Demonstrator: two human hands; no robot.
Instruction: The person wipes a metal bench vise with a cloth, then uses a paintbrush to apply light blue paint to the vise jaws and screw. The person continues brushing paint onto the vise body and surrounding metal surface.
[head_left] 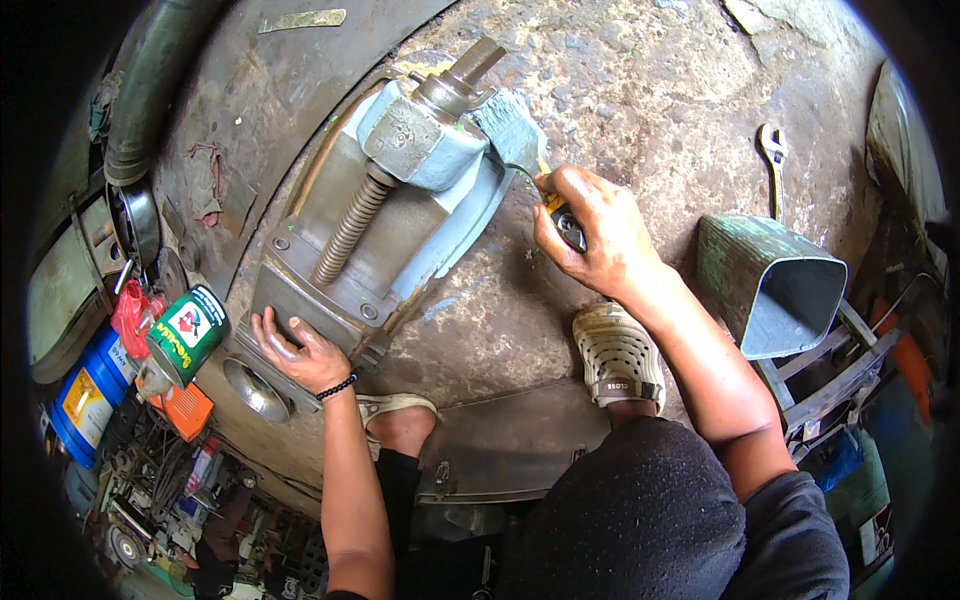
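A large machine vise (408,225) lies on the floor in front of me, with a bare threaded screw (350,228) along its middle and light blue paint on its sides. My left hand (305,355) rests on the vise's near end, fingers spread, holding nothing. To the right of the vise, my right hand (597,230) is closed around a yellow-and-black tape measure (568,226), mostly hidden by the fingers. A thin, dark curved strip runs from it toward the blue-painted far right part of the vise. Where that strip ends I cannot make out.
Left of the vise stand a green can (188,335), a blue bucket (92,385) and a shiny metal bowl (256,390). At the right are a square metal tube (775,290) and an adjustable wrench (774,165). My shod feet flank the near floor.
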